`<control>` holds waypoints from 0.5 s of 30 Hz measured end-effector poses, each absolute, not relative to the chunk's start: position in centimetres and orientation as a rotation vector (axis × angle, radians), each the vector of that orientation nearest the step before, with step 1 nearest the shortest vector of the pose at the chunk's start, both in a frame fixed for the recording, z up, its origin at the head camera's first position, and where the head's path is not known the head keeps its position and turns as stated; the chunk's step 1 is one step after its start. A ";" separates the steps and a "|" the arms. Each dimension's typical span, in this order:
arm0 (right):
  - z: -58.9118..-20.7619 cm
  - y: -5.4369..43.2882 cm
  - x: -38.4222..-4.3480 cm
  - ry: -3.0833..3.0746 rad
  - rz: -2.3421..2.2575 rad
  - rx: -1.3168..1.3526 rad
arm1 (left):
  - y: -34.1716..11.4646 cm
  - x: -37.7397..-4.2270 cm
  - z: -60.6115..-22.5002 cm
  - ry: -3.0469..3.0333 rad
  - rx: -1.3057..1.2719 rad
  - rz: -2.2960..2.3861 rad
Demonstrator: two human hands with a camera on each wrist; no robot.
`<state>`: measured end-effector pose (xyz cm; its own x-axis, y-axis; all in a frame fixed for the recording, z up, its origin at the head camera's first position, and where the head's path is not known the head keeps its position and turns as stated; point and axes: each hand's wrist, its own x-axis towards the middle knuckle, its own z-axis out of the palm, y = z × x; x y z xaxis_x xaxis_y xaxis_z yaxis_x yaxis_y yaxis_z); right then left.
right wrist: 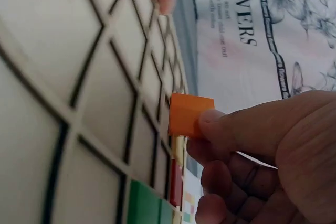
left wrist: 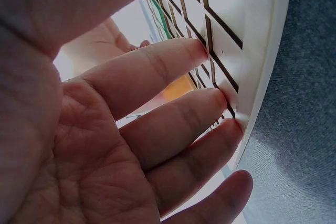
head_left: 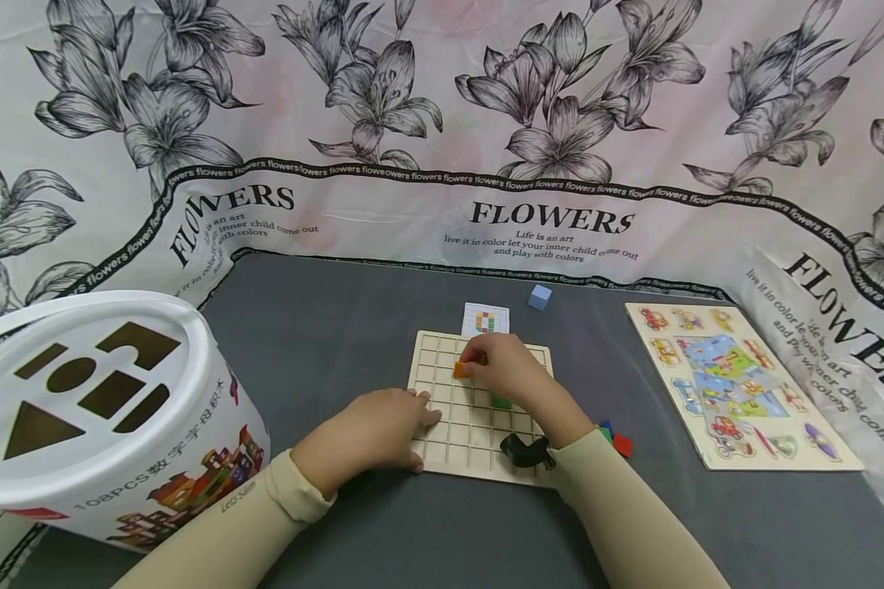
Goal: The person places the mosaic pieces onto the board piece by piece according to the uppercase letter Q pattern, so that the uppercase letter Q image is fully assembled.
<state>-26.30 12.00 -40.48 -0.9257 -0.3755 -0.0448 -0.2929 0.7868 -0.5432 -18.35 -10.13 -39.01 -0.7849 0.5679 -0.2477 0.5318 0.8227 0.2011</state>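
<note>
A wooden grid board (head_left: 449,438) lies flat, divided into square cells. Over its upper left cells my right hand (head_left: 511,368) pinches an orange block (right wrist: 185,115) between thumb and fingers; the block is at the board's surface, though whether it sits fully in a cell I cannot tell. My left hand (head_left: 383,425) rests at the board's left edge, its fairly straight fingertips touching the grid. Green blocks (right wrist: 144,205), a red block (right wrist: 176,182) and a yellow block (right wrist: 179,150) sit on the board, partly hidden by the right hand in the head view.
Behind the board lies a pattern card (head_left: 486,317), with a blue block (head_left: 540,297) beyond it. Loose blocks, one red (head_left: 622,445), lie by the right forearm. A white bucket (head_left: 239,409) stands at left, a picture puzzle board (head_left: 773,446) at right. A black strap-like object (head_left: 525,451) crosses the grid.
</note>
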 end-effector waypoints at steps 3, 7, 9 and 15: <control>-40.8 11.8 -26.3 2.832 -0.834 -0.518 | -10.1 -18.3 -39.0 2.714 0.843 0.159; -40.9 11.8 -26.1 2.842 -0.875 -0.505 | -10.0 -18.3 -39.0 2.717 0.844 0.143; -41.0 11.9 -26.0 2.830 -0.880 -0.505 | -10.0 -18.3 -39.0 2.717 0.840 0.145; -41.4 11.9 -26.3 2.813 -0.824 -0.545 | -10.0 -18.2 -38.9 2.714 0.825 0.158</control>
